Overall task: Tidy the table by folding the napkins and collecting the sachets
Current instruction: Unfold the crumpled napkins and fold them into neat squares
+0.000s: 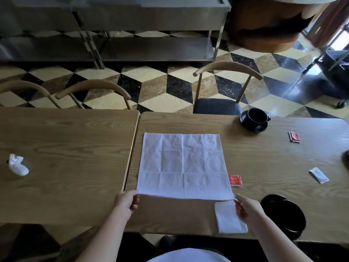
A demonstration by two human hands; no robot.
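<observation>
Open white napkin (182, 165) lies flat mid-frame on the tabletop (264, 157), left hand (127, 202) and right hand (245, 208) pinching its near corners; uneven lift risks a crooked fold, or dragging the red sachet (235, 180) touching its right edge.

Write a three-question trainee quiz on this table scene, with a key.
1. True or false: the open napkin is already folded in half.
2. Which hands hold its near corners: A left hand only, B right hand only, C both?
3. Fill in: the black cup stands on a black ____.

Key: 1 false, it lies spread flat. 2 C. 3 saucer.
</observation>
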